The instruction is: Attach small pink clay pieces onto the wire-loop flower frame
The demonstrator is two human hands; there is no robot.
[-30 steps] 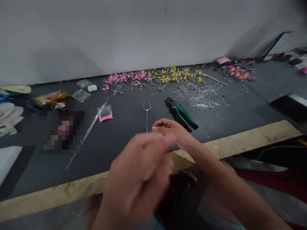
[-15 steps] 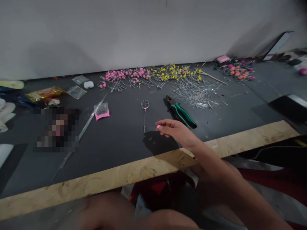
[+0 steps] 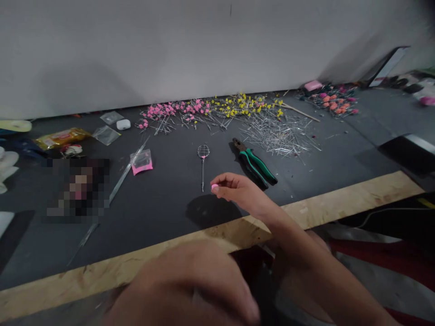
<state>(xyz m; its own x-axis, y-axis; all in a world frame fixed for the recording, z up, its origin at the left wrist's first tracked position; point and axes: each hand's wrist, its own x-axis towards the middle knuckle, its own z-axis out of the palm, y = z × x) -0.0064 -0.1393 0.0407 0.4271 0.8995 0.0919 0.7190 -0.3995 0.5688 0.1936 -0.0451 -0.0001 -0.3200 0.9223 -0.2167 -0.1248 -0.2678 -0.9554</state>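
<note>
1. Pink packet (image 3: 141, 162) lies far left on the bench (image 3: 170, 199), untouched.
2. Left hand (image 3: 190, 290) – blurred at the near edge, off the bench; cannot tell how its fingers stand, and nothing shows in them.
3. Wire racket (image 3: 203, 164) lies flat mid-bench, hoop netted and a pink bit at its neck – apparently shaped.
4. Right hand (image 3: 238, 192) hovers just right of the racket's handle end, fingers pinching a pink bead (image 3: 215, 187); bead not yet on any wire.
5. Pliers (image 3: 254, 163) set down, right.
6. Bare wire pile (image 3: 278, 133) far right – much stock left; beaded stems (image 3: 204, 108) along the far edge done.

dark table (image 3: 340, 154) | pliers (image 3: 255, 164) | wire pile (image 3: 277, 132) | pink packet (image 3: 141, 161) | wire racket (image 3: 203, 159)
</note>
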